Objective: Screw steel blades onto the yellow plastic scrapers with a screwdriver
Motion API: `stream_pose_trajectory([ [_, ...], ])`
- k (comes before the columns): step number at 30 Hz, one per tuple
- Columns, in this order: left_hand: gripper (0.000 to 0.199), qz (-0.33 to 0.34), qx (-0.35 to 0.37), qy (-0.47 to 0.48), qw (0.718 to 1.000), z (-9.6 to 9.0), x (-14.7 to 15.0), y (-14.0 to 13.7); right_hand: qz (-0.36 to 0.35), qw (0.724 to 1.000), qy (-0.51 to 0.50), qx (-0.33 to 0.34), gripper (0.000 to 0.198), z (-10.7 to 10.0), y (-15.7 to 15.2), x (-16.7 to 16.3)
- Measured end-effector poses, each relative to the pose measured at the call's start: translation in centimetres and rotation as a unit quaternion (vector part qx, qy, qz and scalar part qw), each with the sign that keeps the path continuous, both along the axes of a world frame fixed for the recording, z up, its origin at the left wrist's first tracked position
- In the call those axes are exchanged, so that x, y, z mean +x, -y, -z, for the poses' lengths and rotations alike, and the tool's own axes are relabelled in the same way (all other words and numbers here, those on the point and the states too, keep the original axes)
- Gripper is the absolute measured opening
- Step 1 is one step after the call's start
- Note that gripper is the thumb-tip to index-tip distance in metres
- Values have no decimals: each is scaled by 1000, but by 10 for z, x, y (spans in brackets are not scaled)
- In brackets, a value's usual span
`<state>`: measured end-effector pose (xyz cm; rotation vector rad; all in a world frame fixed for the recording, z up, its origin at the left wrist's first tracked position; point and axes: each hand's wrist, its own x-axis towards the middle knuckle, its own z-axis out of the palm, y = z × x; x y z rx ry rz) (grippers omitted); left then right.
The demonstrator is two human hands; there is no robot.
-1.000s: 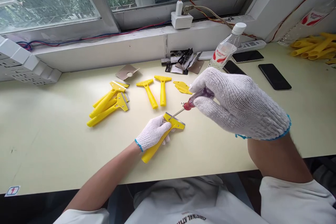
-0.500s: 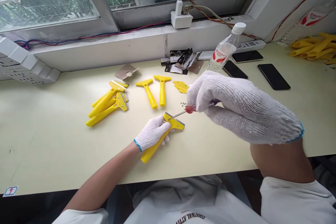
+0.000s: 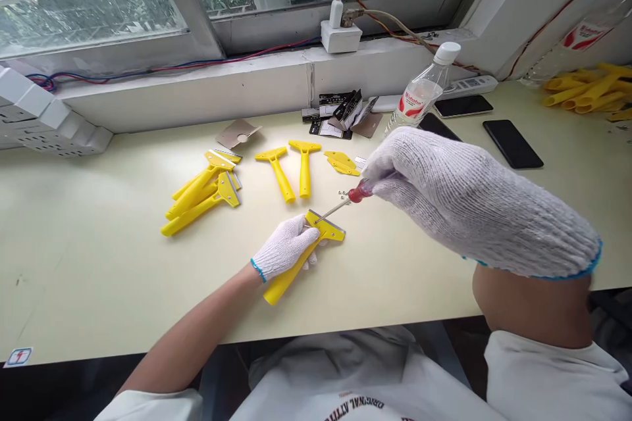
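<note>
My gloved left hand (image 3: 289,247) is closed around a yellow scraper (image 3: 291,277) near its head, holding it tilted above the table. A metal blade edge shows along the top of that head. In my gloved right hand (image 3: 444,200) is a screwdriver (image 3: 356,193) with a red handle, mostly covered by the fingers. Its tip meets a screw on the left side of the scraper head. Several small screws or nuts (image 3: 342,196) lie just beyond the screwdriver. Yellow cover plates (image 3: 342,163) rest behind them.
Two yellow scraper bodies (image 3: 305,171) lie mid-table, with stacked scrapers (image 3: 210,200) to their left. Cardboard packaging (image 3: 340,115), a water bottle (image 3: 419,95) and phones (image 3: 513,143) are toward the back. Yellow handles (image 3: 592,92) are piled at far right; white boxes (image 3: 44,115) stand far left.
My right hand has rotated on the screwdriver, its wrist swinging outward to the right and the fingers shifting on the handle. The left hand and scraper have stayed nearly still.
</note>
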<state>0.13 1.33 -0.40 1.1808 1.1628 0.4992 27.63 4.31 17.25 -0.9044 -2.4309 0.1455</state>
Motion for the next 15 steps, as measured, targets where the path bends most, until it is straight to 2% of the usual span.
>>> stream_pose_trajectory([
  [4,24,-9,1,5,1000,-4,2,0,-121,991,-19,-55,24,-6,-6,9],
  [7,25,-7,-2,4,1000,-4,2,0,-150,984,-42,-88,19,-3,-8,4],
  [9,25,-8,1,0,1000,-3,2,0,-79,992,-37,-86,8,0,-7,-2],
  [12,26,-1,-1,0,1000,-1,0,0,109,993,38,22,29,4,-5,-8],
  [13,26,1,-4,2,1000,-1,0,0,137,987,66,57,32,5,-4,-8],
  [15,25,0,-5,5,1000,-2,0,0,108,988,86,71,25,5,-4,-5],
])
